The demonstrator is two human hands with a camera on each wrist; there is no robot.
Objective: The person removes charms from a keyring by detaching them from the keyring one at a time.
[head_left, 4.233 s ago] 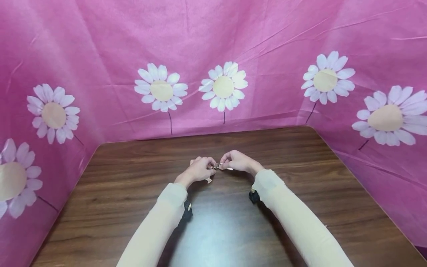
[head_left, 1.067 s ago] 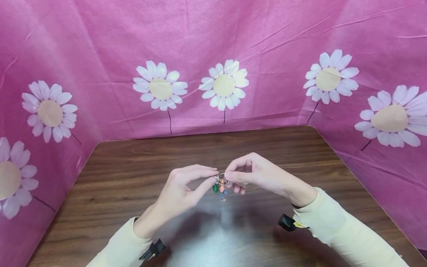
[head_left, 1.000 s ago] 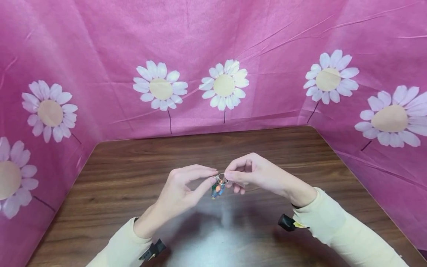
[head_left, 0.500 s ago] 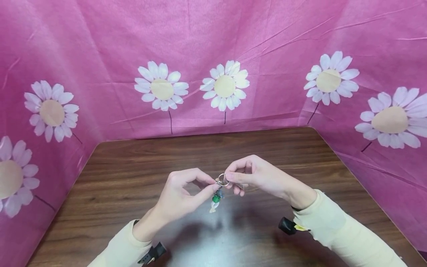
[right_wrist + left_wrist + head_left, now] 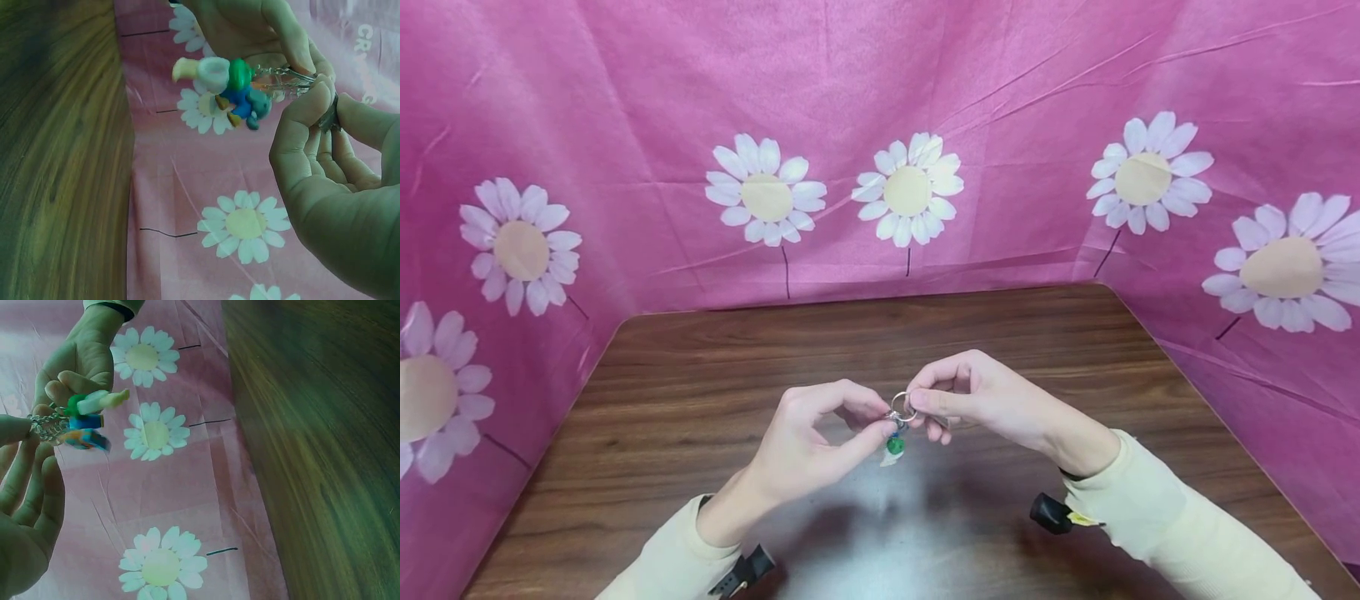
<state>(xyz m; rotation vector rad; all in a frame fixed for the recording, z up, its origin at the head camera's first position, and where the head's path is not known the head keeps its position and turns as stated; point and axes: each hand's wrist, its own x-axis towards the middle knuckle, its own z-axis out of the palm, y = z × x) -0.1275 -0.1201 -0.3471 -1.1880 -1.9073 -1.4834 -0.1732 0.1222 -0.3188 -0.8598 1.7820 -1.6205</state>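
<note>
Between my two hands hangs a keychain, raised above the table. Thumb and fingers of my left hand (image 5: 820, 437) pinch the left side of its metal key ring (image 5: 903, 393), where the chains (image 5: 49, 430) join. My right hand (image 5: 981, 400) pinches the ring's right side. In the right wrist view a dark metal piece (image 5: 329, 116) lies between the right fingers; its kind is mostly hidden. Below the ring dangle small figure charms: a green and white one (image 5: 895, 447), a blue one (image 5: 240, 103), and a blue and orange one (image 5: 89, 439).
Below the hands is a brown wood-grain table (image 5: 737, 350). A pink cloth (image 5: 1000, 75) printed with white daisies stands round its back and sides. Black wrist cameras (image 5: 1051, 513) sit under both sleeves.
From low over the table farther back, both hands have come nearer, bringing the keychain up. In the last second the charms have swung and turned, and the ring's loop shows more fully.
</note>
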